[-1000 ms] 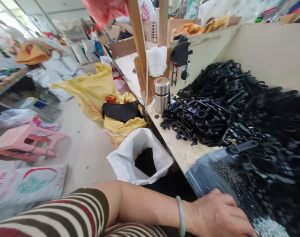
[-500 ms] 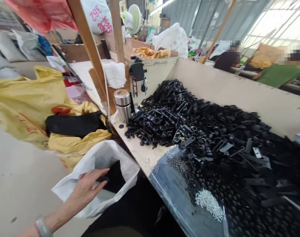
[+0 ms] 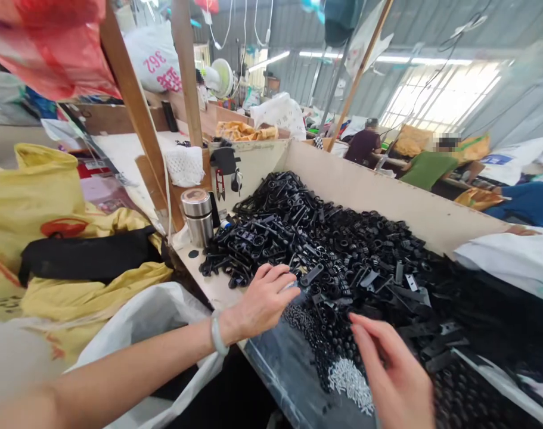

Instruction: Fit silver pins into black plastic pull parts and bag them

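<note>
- Half a second ago at the white woven sack (image 3: 177,301), the left hand (image 3: 263,300) has moved over the near edge of the black parts (image 3: 253,235), fingers loosely bent; I cannot tell whether it grips anything.
- The right hand (image 3: 396,369) has come into view, thumb and forefinger narrowly spaced beside small, shiny silver pins (image 3: 350,384); any hold is unclear.
- Those parts, long and ring-ended, lie heaped on the bench.
- A smooth, cylindrical metal flask (image 3: 198,219) stands upright beside them.
</note>
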The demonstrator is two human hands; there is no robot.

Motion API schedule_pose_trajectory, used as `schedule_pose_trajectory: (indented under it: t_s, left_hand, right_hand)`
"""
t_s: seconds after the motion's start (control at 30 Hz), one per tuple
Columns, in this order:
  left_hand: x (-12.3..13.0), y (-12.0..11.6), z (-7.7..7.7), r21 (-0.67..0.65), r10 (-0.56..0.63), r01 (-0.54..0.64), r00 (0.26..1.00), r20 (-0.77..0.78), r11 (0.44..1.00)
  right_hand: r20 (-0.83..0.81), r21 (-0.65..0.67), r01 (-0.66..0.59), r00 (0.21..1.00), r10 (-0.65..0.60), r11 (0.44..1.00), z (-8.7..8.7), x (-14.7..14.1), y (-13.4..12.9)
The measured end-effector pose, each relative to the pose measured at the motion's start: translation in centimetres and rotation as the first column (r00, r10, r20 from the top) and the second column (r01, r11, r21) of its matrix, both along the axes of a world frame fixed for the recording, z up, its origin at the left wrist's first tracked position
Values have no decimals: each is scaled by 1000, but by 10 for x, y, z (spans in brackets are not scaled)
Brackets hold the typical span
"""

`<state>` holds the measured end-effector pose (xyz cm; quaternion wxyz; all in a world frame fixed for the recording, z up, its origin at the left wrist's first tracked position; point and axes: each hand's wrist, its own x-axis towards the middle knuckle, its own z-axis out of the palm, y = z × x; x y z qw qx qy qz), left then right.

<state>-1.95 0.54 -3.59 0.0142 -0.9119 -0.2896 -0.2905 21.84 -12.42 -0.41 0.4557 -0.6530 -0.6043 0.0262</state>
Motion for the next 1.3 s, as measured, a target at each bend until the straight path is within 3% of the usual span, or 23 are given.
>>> schedule_pose_trajectory:
  t_s: [0.13, 0.23, 0.33, 0.5, 0.63, 0.77, 0.97, 1.1, 1.13, 1.17, 1.2, 1.23, 1.27, 1.3]
  left_hand:
    - [9, 19, 10, -4, 9, -9, 997, -78, 1000]
    - [11, 10, -1, -99, -94, 83, 989, -113, 992]
    - [13, -8, -23, -230, -171, 144, 980, -102, 963]
    - [12, -29, -50, -333, -101, 73, 993, -68, 940]
    - [15, -42, -53, -389, -129, 100, 990, -48, 916]
    - [27, -52, -53, -443, -168, 133, 985, -40, 886]
    - [37, -52, -58, -545, -178, 162, 984, 25, 823]
    - [31, -54, -53, -621, -114, 156, 988, 107, 768]
    - [29, -56, -50, -681, -64, 149, 987, 149, 717]
    - [27, -58, -47, -769, 13, 151, 979, 202, 622]
    - [25, -61, -43, -862, 115, 171, 960, 254, 477]
    - [24, -64, -39, -930, 232, 217, 928, 291, 297]
    - [22, -67, -35, -952, 346, 285, 887, 305, 109]
    - [21, -70, -30, -933, 439, 357, 846, 304, -42]
  right_hand:
    - [142, -176, -48, 987, 73, 983, -30, -5, 74]
    - [198, -254, -57, 974, 110, 966, -47, -11, 86]
    - [236, -317, -94, 956, 175, 944, -55, -17, 70]
    - [265, -355, -95, 944, 198, 930, -65, -25, 24]
    - [308, -327, -83, 932, 189, 941, -74, -29, -9]
    - [331, -290, 11, 939, 89, 957, -77, -26, -28]
    - [413, -307, 7, 902, 127, 952, -78, -24, -27]
    - [459, -320, 4, 875, 151, 948, -79, -27, -21]
    - [469, -323, -2, 868, 162, 947, -79, -27, -20]
    - [474, -325, -12, 863, 174, 946, -79, -27, -20]
    - [470, -328, -27, 863, 187, 944, -79, -26, -20]
    - [451, -325, -43, 871, 195, 945, -79, -25, -19]
    - [411, -319, -58, 891, 193, 946, -78, -25, -19]
    - [346, -305, -72, 921, 181, 950, -76, -26, -19]
